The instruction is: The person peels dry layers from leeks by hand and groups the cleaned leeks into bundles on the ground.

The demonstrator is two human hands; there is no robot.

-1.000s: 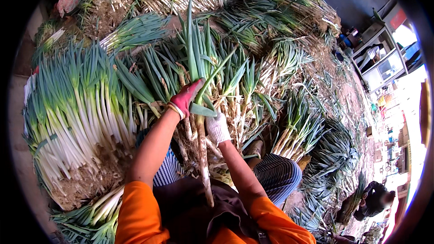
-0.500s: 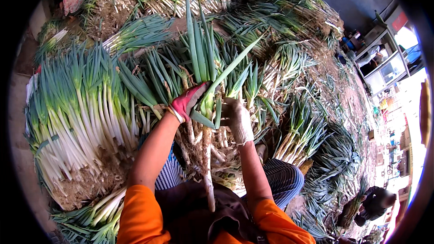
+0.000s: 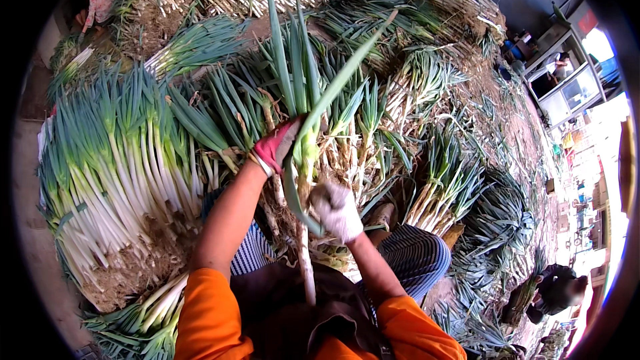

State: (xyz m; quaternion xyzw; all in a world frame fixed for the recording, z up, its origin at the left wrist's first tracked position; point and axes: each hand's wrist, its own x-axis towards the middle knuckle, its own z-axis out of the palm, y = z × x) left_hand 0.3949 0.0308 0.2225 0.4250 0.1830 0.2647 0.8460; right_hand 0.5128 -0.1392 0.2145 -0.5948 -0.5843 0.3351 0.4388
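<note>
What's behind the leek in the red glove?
Behind the leek are more leeks, green above and paler below. Whatever the left hand and right hand cover can't be seen.

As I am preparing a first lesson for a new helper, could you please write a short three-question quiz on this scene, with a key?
1. Multiple choice: what is the main colour of the glove on the left hand, which holds a leek?
A) white
B) red
C) blue

2. True or false: the leek's pale end points down toward the dark apron.

3. Fill in the gap: the broad row of white-stemmed leeks is on the ____ side of the picture.

Key: 1. B. 2. True. 3. Left.
</note>
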